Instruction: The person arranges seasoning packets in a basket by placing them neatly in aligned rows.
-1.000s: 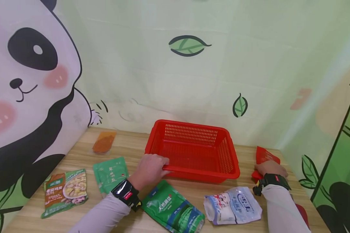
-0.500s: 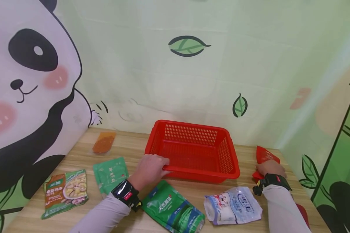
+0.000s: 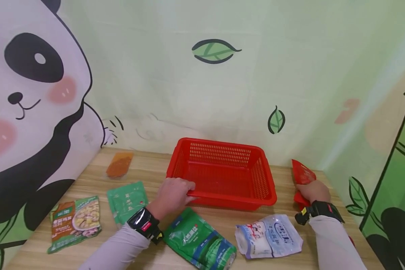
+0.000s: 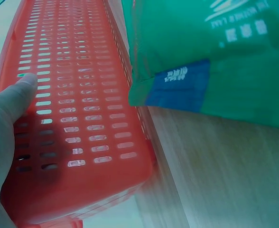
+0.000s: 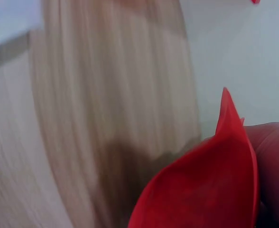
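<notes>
Head view: left fingers (image 3: 188,185) grip the red basket (image 3: 229,200) by its near rim; right fingers (image 3: 305,190) grasp the red packet (image 3: 302,174) outside it — no packet shows inside yet; green pouch (image 3: 199,240) and white pouch (image 3: 271,237) remain on the counter (image 3: 230,223) between the fingers, brown packet (image 3: 65,225), green sachet (image 3: 127,202), orange sachet (image 3: 119,165) leftward; since the earlier frame — red packet shifts slightly forward.

Pale lavender-grey fabric left sleeve (image 3: 119,247), matching right sleeve (image 3: 337,242), glossy black left wristband (image 3: 139,220), small red rectangular label (image 3: 146,225), boxy black module (image 3: 156,239) with yellow patch (image 3: 159,236), black right wristband (image 3: 324,211), similar red label (image 3: 329,207), second black module (image 3: 302,218) with yellow patch (image 3: 303,211), bare left hand (image 3: 174,195), bare right hand (image 3: 315,191)
</notes>
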{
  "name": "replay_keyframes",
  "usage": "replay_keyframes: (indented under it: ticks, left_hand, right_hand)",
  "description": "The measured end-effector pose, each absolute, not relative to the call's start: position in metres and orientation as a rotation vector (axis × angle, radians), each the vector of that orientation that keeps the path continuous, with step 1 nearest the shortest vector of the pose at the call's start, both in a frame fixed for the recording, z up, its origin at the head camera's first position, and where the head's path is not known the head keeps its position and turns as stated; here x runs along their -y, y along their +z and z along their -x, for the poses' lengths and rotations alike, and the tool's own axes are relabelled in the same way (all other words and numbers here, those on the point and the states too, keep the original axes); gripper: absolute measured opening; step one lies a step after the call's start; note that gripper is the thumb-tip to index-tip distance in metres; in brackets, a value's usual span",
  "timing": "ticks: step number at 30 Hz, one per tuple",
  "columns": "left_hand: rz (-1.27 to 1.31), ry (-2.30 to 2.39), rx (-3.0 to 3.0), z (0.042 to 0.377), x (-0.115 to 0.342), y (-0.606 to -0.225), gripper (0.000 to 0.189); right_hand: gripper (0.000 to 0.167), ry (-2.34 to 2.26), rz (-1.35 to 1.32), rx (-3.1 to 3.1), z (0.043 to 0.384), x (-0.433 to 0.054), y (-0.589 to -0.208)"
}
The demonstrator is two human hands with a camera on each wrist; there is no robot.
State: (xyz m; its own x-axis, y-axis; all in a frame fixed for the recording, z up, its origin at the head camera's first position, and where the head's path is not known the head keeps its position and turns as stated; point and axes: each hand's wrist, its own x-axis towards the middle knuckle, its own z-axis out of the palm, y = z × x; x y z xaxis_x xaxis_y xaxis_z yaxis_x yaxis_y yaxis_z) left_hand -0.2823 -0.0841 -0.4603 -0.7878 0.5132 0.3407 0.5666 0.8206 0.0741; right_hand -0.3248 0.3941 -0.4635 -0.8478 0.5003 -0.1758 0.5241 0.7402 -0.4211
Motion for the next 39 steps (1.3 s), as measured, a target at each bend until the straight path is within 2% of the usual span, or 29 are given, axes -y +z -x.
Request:
replay_keyframes:
  ticks: [8, 15, 23, 39]
  left_hand:
    - [0.815, -0.271, 2.703, 0.281, 0.084, -0.461, 0.029]
    - [0.800, -0.271, 2.703, 0.281, 0.084, -0.462, 0.029]
    - [0.786, -0.247, 2.697, 0.281, 0.086, -0.463, 0.029]
    - [0.767, -0.263, 2.703, 0.279, 0.084, -0.459, 0.030]
  right_hand:
    - [0.062, -0.817, -0.716, -2.969, 0.310, -0.367, -0.442]
    - [0.075, -0.927, -0.567, -2.958, 0.295, -0.340, -0.414]
    - [0.081, -0.967, -0.413, -2.955, 0.281, -0.313, -0.393]
    - [0.075, -0.991, -0.160, -3.000, 0.261, -0.259, -0.380]
